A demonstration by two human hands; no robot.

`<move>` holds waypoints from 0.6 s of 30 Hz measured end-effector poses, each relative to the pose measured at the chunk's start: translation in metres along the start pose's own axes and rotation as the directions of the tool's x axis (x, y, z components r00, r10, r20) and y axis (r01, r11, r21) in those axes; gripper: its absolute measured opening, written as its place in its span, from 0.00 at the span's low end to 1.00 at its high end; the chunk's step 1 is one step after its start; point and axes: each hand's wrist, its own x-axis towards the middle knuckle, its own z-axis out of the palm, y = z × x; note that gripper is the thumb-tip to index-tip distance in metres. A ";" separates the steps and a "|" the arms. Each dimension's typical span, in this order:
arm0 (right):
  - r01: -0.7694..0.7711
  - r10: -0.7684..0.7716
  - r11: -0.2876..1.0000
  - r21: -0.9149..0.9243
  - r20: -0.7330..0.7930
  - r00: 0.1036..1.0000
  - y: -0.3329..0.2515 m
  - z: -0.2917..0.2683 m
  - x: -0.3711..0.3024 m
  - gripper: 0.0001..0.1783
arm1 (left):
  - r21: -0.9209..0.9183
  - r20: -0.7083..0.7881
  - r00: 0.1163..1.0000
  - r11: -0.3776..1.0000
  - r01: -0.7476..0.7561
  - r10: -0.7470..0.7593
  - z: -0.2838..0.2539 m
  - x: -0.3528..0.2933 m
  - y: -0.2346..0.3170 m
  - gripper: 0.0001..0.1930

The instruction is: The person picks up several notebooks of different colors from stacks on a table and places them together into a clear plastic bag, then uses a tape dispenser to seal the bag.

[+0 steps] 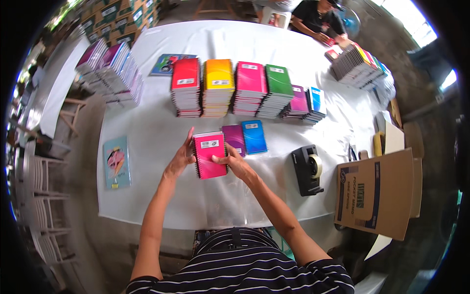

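The pink rectangular spiral-bound notebook [207,170] has a smooth, glossy cover and a paper label. Equally shiny covers top the 4 tall red, yellow, pink and green notebook stacks [218,78], whose paper edges look matt. The white plastic-looking table sheet [161,208] is glossy and lightly creased. The black tape dispenser [301,177] looks like smooth plastic; the brown box [382,196] is matt cardboard. The black-and-white striped shirt [240,269] is soft, matt cloth.

Notebook stacks [250,81] — beyond hands [184,154] (box [391,196] right)
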 end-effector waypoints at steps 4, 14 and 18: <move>-0.070 0.070 0.997 0.017 -0.023 0.997 -0.027 -0.014 -0.017 0.35 | -0.284 -0.072 0.981 0.947 0.151 -0.178 0.040 0.002 -0.025 0.52; -0.166 0.118 0.951 -0.259 -0.191 0.974 -0.078 -0.066 -0.047 0.40 | -0.452 -0.045 0.979 0.878 0.157 -0.198 0.106 0.044 -0.032 0.42; -0.196 0.142 0.944 -0.265 -0.209 0.968 -0.076 -0.065 -0.053 0.40 | -0.456 -0.030 0.951 0.851 0.260 -0.307 0.107 0.045 -0.025 0.39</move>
